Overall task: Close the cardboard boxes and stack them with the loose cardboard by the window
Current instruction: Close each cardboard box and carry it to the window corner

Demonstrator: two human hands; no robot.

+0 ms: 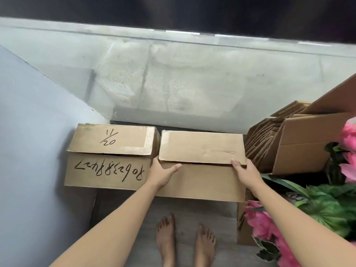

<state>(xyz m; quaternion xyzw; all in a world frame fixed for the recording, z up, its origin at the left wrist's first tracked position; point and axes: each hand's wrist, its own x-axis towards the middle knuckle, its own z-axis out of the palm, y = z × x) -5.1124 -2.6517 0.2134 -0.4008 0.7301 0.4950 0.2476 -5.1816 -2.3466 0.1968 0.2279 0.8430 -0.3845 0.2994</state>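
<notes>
The plain box [202,149], just right of the numbered box [109,151], is being gripped at both near corners by the left hand [163,171] and right hand [244,170], fingers curled on it; it should be kept level and its flaps held flat.

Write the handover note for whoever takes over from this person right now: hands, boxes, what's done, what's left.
Left hand and right hand grip the front corners of the plain box, flaps folded down.
The marked box sits closed beside it on the left, both at the window.
Loose cardboard leans to the right, beside the pink flowers.
Done: both boxes closed and side by side.
Left: probably gather the loose cardboard with them.
</notes>
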